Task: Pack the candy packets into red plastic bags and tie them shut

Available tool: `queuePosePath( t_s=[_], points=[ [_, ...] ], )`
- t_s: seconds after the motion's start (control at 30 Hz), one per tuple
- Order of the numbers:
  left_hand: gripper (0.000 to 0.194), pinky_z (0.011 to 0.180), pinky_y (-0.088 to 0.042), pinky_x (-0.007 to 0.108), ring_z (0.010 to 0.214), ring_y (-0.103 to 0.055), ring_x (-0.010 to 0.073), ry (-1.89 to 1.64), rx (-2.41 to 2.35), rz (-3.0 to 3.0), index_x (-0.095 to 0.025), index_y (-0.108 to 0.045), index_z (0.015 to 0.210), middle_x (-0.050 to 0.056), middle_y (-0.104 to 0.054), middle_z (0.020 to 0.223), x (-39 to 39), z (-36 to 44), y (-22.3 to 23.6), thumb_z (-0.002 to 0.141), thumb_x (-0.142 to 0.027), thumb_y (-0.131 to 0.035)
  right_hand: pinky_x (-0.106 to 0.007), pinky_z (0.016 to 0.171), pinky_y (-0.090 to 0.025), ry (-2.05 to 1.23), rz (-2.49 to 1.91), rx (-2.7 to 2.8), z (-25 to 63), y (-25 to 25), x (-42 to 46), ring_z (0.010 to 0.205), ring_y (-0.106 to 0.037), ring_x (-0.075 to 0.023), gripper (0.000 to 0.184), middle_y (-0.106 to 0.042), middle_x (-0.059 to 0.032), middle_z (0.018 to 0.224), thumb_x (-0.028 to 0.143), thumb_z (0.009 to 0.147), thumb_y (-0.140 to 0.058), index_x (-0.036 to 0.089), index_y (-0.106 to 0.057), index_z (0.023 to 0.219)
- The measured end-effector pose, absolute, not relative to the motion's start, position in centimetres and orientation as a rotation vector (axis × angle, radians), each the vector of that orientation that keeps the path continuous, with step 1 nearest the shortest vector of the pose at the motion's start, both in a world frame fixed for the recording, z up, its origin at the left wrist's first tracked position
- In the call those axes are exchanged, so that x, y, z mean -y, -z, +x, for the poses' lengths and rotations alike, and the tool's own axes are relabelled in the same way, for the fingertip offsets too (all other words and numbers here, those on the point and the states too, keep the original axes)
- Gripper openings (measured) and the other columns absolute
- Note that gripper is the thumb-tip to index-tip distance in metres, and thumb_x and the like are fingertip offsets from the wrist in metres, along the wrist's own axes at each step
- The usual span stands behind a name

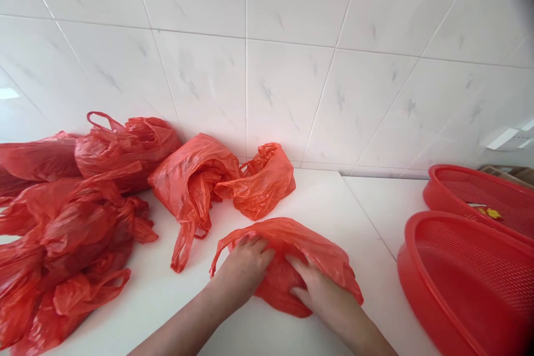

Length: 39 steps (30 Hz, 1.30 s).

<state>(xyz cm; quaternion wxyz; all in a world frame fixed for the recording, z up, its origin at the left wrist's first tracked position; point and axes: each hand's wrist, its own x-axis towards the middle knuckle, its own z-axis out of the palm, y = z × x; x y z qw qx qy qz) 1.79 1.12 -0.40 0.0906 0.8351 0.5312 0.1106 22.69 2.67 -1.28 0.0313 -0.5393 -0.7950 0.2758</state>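
Observation:
A crumpled red plastic bag (pixel 311 247) lies on the white counter (pixel 342 217) in front of me. My left hand (pixel 244 267) grips its left side with the fingers curled into the plastic. My right hand (pixel 319 292) holds the bag's lower right part, fingers pressed into the folds. Both hands are closed on this same bag.
Two more red bags (pixel 196 183) (pixel 262 181) lie behind it against the tiled wall (pixel 283 83). A heap of several red bags (pixel 67 217) fills the left side. Two red mesh baskets (pixel 467 283) (pixel 479 194) sit at the right edge.

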Motion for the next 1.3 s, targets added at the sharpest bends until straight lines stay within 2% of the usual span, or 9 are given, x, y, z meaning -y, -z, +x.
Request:
queuePosePath(
  t_s=[0.13,0.23,0.4,0.57,0.7,0.87,0.97,1.1,1.3],
  points=[
    [0.029,0.061,-0.047,0.035,0.075,-0.064,0.0282,-0.207,-1.736,2.37,-0.016,-0.064,0.09,0.009,-0.067,0.082,-1.6,0.5,0.2,0.063,-0.007,-0.059,-0.038,0.088,-0.047,-0.796,-1.602,2.366,24.1,0.7,-2.6,0.11,-0.057,-0.0255,0.049,-0.059,-0.0036,0.126,0.027,0.076,-0.054,0.032,-0.054,0.124],
    [0.022,0.058,-0.047,0.033,0.069,-0.064,0.0249,-0.171,-1.691,2.372,-0.019,-0.065,0.088,0.007,-0.066,0.078,-0.9,0.4,-1.3,0.069,-0.01,-0.056,-0.037,0.089,-0.046,-0.869,-1.566,2.345,24.5,-0.3,-2.5,0.105,-0.059,-0.0234,0.043,-0.063,-0.0029,0.118,0.024,0.076,-0.052,0.03,-0.058,0.118],
    [0.028,0.085,-0.045,0.034,0.101,-0.058,0.0221,-0.621,-1.367,2.624,-0.025,-0.059,0.107,0.007,-0.063,0.112,1.1,1.1,-3.1,0.087,-0.013,-0.044,-0.039,0.102,-0.038,-1.021,-1.501,2.364,23.9,-0.9,-2.0,0.12,-0.051,-0.0231,0.047,-0.056,-0.0042,0.131,0.029,0.081,-0.049,0.026,-0.053,0.128],
    [0.046,0.095,-0.038,0.049,0.118,-0.045,0.0335,-1.076,-2.046,2.217,-0.027,-0.048,0.126,0.013,-0.045,0.133,1.6,-1.9,-1.1,0.081,-0.03,-0.059,-0.04,0.094,-0.046,-1.011,-1.715,2.334,24.4,0.2,-1.3,0.114,-0.056,-0.0256,0.043,-0.058,-0.0047,0.129,0.032,0.082,-0.05,0.028,-0.057,0.124],
    [0.072,0.074,-0.048,0.041,0.09,-0.059,0.0279,-1.005,-1.995,1.543,-0.027,-0.041,0.133,0.008,-0.059,0.106,1.6,-3.7,0.6,0.068,-0.043,-0.07,-0.038,0.1,-0.042,-1.023,-1.643,2.33,24.8,0.2,-0.3,0.123,-0.05,-0.022,0.042,-0.053,-0.0021,0.135,0.036,0.088,-0.041,0.03,-0.053,0.128],
    [0.048,0.055,-0.039,0.025,0.056,-0.048,0.0141,-1.097,-1.405,1.072,-0.02,-0.052,0.119,-0.004,-0.052,0.059,1.7,-2.0,0.0,0.078,-0.043,-0.062,-0.04,0.107,-0.036,-0.877,-1.656,2.367,24.4,-0.1,-0.1,0.131,-0.04,-0.0225,0.055,-0.042,-0.0039,0.144,0.032,0.086,-0.047,0.028,-0.039,0.14],
    [0.037,0.051,-0.033,0.021,0.052,-0.04,0.0098,-1.113,-1.157,0.889,-0.02,-0.053,0.109,-0.007,-0.043,0.055,1.1,-0.4,-0.5,0.083,-0.044,-0.058,-0.04,0.107,-0.036,-0.798,-1.624,2.449,24.9,-0.5,0.1,0.129,-0.043,-0.0234,0.048,-0.046,-0.0055,0.141,0.028,0.085,-0.049,0.025,-0.05,0.133],
    [0.025,0.048,-0.028,0.018,0.049,-0.027,0.0063,-1.202,-1.029,0.663,-0.021,-0.055,0.097,-0.009,-0.027,0.057,-0.4,1.0,0.2,0.084,-0.042,-0.059,-0.03,0.095,-0.049,-0.477,-1.331,2.416,27.5,-2.2,1.5,0.114,-0.058,-0.0192,0.03,-0.062,-0.0027,0.124,0.031,0.089,-0.047,0.029,-0.064,0.114],
    [0.029,0.042,-0.026,0.015,0.047,-0.024,0.0055,-1.393,-0.984,0.501,-0.022,-0.056,0.105,-0.009,-0.023,0.058,-1.8,1.5,1.6,0.081,-0.037,-0.064,-0.027,0.082,-0.055,-0.052,-1.423,2.222,34.2,-4.9,3.4,0.093,-0.067,-0.0186,0.024,-0.071,-0.0015,0.104,0.031,0.086,-0.054,0.031,-0.066,0.107]
  ],
)
